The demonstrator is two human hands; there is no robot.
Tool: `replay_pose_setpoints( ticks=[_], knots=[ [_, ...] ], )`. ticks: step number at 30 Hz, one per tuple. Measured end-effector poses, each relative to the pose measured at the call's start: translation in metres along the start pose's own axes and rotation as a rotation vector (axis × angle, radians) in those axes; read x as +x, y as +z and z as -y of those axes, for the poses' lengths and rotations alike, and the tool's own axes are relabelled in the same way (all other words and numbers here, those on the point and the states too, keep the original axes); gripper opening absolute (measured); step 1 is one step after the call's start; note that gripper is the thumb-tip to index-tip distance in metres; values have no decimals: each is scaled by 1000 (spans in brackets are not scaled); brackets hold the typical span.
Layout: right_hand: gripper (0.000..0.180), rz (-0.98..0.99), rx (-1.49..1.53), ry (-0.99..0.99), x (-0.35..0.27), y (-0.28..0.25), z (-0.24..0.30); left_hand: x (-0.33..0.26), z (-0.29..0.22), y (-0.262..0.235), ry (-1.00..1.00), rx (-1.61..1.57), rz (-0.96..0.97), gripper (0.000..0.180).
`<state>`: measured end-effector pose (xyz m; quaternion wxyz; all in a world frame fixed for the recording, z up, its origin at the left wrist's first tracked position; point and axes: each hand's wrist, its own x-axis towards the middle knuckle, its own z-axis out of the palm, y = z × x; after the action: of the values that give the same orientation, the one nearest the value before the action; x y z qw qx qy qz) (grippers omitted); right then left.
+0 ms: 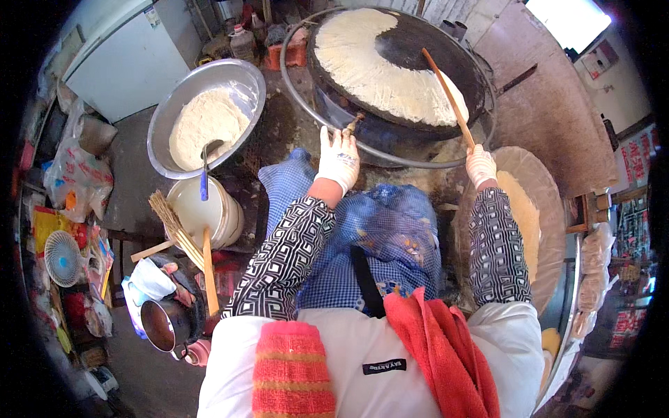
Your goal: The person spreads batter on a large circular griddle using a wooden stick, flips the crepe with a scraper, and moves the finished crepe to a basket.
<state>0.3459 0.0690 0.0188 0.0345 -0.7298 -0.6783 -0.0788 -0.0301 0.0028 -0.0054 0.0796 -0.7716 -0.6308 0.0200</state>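
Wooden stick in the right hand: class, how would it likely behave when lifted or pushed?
The wooden stick is probably stiff: it looks nearly straight though the right hand holds it near one end. It is likely light, being slim for its length. Pushed sideways, its far end might swing easily, reaching well beyond the hand.

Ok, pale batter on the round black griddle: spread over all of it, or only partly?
Partly. The pale batter forms a curved band; the round black griddle shows bare dark surface at its centre and upper right.
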Motion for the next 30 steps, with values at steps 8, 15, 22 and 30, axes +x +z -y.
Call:
replay_pose_setpoints(
  ticks=[8, 15, 22, 30],
  knots=[
    [31, 24, 45, 59, 1, -6, -9, 13, 28, 10, -95, 31, -35, 55],
    [33, 62, 51, -60, -16, 5, 8, 24, 72, -3, -247, 32, 70, 53],
    [29, -42, 70, -201, -27, -3, 26, 11, -7, -47, 13, -117, 103, 41],
    [34, -11, 30, -55, -9, -7, 15, -7, -46, -15, 100, 33, 49, 49]
  ],
)
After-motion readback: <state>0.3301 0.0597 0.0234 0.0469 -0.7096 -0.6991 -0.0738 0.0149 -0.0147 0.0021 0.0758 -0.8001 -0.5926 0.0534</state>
